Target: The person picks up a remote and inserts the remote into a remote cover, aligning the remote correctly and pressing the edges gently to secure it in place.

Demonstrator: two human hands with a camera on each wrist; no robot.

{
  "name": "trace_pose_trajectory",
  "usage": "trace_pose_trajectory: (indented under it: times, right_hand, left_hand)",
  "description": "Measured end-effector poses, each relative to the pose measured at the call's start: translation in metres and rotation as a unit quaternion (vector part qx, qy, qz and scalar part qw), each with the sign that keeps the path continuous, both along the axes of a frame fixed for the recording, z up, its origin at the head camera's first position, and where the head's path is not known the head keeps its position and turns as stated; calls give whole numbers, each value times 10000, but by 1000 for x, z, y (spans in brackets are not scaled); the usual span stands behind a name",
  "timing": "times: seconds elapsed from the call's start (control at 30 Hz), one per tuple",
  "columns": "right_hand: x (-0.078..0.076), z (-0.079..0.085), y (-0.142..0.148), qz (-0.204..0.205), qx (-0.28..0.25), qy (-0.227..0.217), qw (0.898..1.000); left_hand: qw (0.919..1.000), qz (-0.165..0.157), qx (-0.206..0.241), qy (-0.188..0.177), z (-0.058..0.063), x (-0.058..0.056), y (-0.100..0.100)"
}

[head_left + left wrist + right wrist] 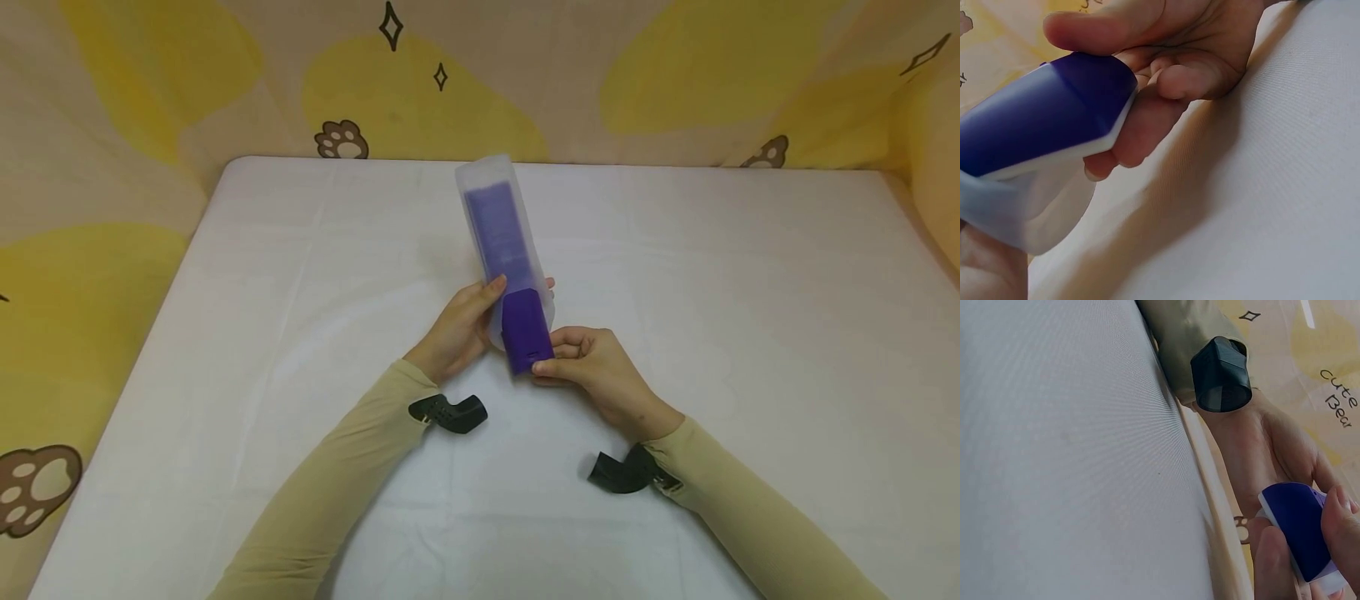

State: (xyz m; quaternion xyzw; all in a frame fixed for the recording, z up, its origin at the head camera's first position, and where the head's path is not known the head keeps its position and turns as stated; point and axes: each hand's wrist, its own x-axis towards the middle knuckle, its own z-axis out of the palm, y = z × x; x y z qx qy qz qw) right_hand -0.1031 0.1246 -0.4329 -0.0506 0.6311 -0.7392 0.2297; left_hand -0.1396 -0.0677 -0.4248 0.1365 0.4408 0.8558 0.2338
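Observation:
A long translucent plastic case (pixel 517 196) with rounded ends is tilted above the white table. Purple shows through its upper part. A glossy dark purple lid-like piece (pixel 525 325) covers the near end, with a white edge under it in the left wrist view. My left hand (pixel 459 329) grips the case, thumb on its front and fingers behind. With thumb and fingers, my right hand (pixel 603 367) pinches the near corner of the purple piece. Whether that piece is fixed to the case, I cannot tell.
A white cloth-covered table (pixel 360 250) lies beneath both hands. Behind it hangs a yellow and peach cloth (pixel 480 100) printed with paws and stars. A black curved mount (pixel 457 414) sits at the left wrist, and another black mount (pixel 622 472) at the right.

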Motion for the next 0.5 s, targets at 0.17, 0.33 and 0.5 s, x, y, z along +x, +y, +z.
trace_pose_trajectory:
  times: [0.17,0.33,0.5]
  right_hand:
    - [0,0,0,-27,3,-1,10000]
    - [0,0,0,-20,-11,5,10000]
    - [0,0,0,-15,-15,-30,10000]
  left_hand:
    - [9999,-30,98,-91,-1,1,0]
    - [9999,59,-79,-117,-2,1,1]
    - [9999,40,-102,-4,-2,1,1]
